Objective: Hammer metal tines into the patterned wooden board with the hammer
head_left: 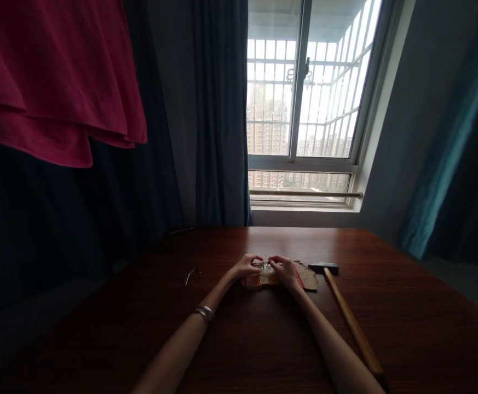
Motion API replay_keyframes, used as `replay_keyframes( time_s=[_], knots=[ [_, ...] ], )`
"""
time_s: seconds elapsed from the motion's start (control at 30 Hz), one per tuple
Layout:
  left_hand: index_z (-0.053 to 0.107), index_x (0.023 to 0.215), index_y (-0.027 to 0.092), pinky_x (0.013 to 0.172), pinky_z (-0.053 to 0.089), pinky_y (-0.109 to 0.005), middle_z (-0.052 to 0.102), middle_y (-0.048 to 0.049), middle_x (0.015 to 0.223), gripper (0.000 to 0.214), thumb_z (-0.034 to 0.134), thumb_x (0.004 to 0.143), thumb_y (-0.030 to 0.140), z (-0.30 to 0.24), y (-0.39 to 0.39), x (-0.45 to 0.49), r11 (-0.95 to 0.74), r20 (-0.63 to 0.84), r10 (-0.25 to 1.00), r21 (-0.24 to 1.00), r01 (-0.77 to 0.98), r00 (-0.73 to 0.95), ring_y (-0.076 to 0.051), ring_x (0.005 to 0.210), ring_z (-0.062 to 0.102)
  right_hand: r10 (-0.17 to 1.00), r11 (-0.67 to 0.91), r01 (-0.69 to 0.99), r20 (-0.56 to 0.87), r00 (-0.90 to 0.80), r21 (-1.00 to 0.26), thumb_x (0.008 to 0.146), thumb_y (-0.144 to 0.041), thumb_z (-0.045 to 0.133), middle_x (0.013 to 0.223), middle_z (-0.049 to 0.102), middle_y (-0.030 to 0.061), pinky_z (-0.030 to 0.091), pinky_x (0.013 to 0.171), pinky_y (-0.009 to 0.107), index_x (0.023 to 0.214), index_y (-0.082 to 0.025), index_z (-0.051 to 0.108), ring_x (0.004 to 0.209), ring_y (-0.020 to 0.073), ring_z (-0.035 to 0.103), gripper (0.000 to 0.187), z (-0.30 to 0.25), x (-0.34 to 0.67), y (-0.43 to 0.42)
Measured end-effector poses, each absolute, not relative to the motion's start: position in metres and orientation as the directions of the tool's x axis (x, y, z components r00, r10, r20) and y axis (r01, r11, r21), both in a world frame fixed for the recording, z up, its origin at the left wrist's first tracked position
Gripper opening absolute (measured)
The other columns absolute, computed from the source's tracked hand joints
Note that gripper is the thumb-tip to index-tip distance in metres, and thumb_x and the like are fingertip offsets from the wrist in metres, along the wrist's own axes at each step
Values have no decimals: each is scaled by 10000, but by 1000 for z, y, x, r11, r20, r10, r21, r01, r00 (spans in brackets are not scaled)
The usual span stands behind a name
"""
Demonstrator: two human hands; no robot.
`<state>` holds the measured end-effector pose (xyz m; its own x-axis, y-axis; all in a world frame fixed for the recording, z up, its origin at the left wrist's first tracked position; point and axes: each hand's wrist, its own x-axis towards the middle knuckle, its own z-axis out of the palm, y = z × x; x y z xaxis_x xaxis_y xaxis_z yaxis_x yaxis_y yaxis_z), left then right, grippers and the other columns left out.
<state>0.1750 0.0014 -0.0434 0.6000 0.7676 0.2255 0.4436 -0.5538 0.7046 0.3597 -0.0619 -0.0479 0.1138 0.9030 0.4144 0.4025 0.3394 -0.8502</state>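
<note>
A flat, light-brown board [309, 278] with rows of small dots or holes and some red and pink marking lies on the table under both hands. Thin upright metal pieces like nails [262, 266] stand on its left part. My left hand [245, 266] rests at the board's left end, thumb and forefinger curved apart beside these nails. Above the board's middle, my right hand [284, 270] pinches a small, thin metal piece that looks like a nail [269, 259]. The palms hide much of the board, and details are small and dim.
A hammer [349, 314] with a wooden handle and dark head lies right of the board. Several loose nail-like metal pieces [189, 274] lie to the left on the brown table [239, 339]. Behind are a window [300, 109] and blue curtains [222, 109]; pink cloth [58, 76] hangs upper left.
</note>
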Motion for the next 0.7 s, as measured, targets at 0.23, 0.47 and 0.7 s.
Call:
replay_keyframes(
  time_s=[0.23,0.47,0.7],
  knots=[
    [707,917,174,841,410,-278,658,-36,951,345,714,609,331,-44,9,182,-637,283,696,667,387,660,-200,905,563,903,338,466,421,84,-818,742,-301,571,797,727,30,480,701,259,814,-224,727,743,165,648,188,-50,360,-58],
    [709,939,216,928,375,-308,642,-53,1031,351,714,614,348,-50,-6,182,-608,320,760,656,447,565,-235,1019,523,895,348,496,440,78,-796,744,-304,565,790,727,27,471,681,255,801,-234,729,733,168,640,187,-50,360,-61],
    [721,892,216,941,377,-323,636,-66,1043,314,729,608,348,-58,-7,183,-633,408,768,605,483,494,-248,1041,514,884,364,516,462,70,-775,745,-314,564,764,723,20,460,674,248,769,-243,728,701,163,634,180,-52,358,-60]
  ],
)
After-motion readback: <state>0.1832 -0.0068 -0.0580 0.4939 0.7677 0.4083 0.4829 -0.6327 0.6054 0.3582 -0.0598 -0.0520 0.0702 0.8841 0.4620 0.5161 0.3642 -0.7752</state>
